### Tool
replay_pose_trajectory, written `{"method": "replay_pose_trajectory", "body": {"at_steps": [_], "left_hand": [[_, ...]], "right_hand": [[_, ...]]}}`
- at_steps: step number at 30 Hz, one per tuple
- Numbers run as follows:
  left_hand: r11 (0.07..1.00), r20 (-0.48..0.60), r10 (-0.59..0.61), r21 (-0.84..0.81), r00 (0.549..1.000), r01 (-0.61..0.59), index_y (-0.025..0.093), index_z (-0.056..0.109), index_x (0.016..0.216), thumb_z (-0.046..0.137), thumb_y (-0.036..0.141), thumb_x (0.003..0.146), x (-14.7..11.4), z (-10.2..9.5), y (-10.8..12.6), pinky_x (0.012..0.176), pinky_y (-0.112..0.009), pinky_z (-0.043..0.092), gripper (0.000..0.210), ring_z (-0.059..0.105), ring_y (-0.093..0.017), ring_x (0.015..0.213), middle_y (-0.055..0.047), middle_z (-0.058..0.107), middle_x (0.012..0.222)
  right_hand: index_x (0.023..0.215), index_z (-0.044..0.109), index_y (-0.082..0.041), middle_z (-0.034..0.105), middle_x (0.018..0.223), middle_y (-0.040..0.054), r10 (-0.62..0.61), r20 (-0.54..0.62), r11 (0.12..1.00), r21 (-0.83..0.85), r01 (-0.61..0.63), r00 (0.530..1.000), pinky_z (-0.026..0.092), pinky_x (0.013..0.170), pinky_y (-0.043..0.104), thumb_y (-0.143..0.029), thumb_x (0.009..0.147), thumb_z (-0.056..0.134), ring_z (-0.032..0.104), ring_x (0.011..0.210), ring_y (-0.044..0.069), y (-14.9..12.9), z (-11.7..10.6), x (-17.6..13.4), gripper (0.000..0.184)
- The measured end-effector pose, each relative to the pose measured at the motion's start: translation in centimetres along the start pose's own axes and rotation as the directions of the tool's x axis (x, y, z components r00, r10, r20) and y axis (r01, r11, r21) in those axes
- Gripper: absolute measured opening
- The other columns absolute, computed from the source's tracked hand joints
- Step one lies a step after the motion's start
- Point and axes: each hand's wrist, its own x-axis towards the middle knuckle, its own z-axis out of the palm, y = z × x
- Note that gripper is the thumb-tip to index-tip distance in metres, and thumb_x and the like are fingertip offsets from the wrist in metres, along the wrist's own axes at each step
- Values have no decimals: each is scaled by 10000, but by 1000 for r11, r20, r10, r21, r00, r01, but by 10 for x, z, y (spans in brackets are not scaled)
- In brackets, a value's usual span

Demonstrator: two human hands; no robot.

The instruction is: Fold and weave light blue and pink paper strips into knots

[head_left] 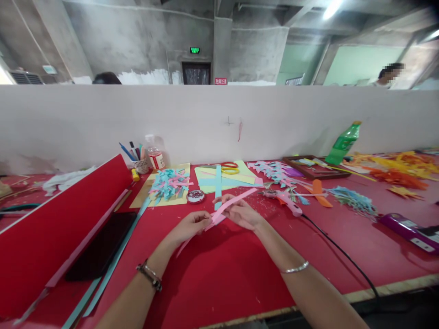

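My left hand [196, 225] pinches the near part of a pink paper strip [236, 197] above the red tabletop. On the same strip, farther along, my right hand [242, 213] is closed, its fingers partly hidden behind the paper. The far end of the strip sticks out up and to the right, and a thin pink end hangs below my left hand. Just beyond my hands lies a light blue paper strip [218, 185]. A small round container [195, 196] stands left of it. Yellow and red scissors [229, 168] rest on pale paper sheets [206, 182].
Blue and pink paper pieces [169, 185] are heaped at left, by a red board [68, 228] and a dark tablet-like slab [106, 244]. A pink glue gun [288, 201] with a black cord lies right. Behind stand a green bottle [344, 144] and a wooden tray [315, 170].
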Motion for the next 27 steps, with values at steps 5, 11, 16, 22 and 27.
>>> {"method": "replay_pose_trajectory", "body": {"at_steps": [5, 11, 16, 22, 27], "left_hand": [[996, 75, -21, -82, 997, 27, 133, 497, 704, 512, 340, 699, -3, 3, 4, 410, -165, 181, 208, 263, -25, 421, 72, 344, 508], [995, 109, -69, -66, 992, 76, 122, 555, 740, 517, 357, 696, -10, 3, 12, 412, -168, 226, 242, 337, -37, 432, 48, 428, 499], [950, 132, -224, -191, 966, 246, 124, 570, 837, 452, 447, 709, -11, -7, 11, 362, -170, 246, 367, 385, -43, 369, 22, 507, 519], [914, 386, -278, -176, 880, 366, 77, 562, 961, 263, 470, 783, -6, -15, 2, 348, -164, 263, 524, 421, -47, 328, -55, 584, 555], [886, 371, -271, -264, 888, 381, 81, 563, 969, 154, 593, 746, -4, -18, -2, 363, -161, 301, 692, 430, -50, 385, -55, 570, 617]], "right_hand": [[698, 536, -165, 544, 866, 38, 79, 126, 995, -63, -72, 989, 388, 656, 246, -256, 669, 564, 512, 727, 114, 2, 4, -2, 100], [615, 505, -160, 471, 528, -24, 81, 21, 996, -50, -79, 997, 307, 485, 202, -362, 699, 534, 404, 486, 70, 4, -2, -2, 221], [520, 442, -160, 359, 429, -57, -15, -79, 1000, 4, 15, 997, 243, 434, 189, -370, 652, 583, 291, 418, 50, 7, -9, 2, 285], [554, 482, -163, 389, 507, -50, -7, -83, 999, -39, 4, 997, 270, 471, 194, -253, 635, 598, 305, 438, 44, 10, -13, 4, 168], [514, 446, -142, 454, 727, -9, 6, 11, 978, -209, -4, 1000, 277, 494, 205, -210, 647, 552, 328, 489, 39, 9, -12, 4, 183]]}}
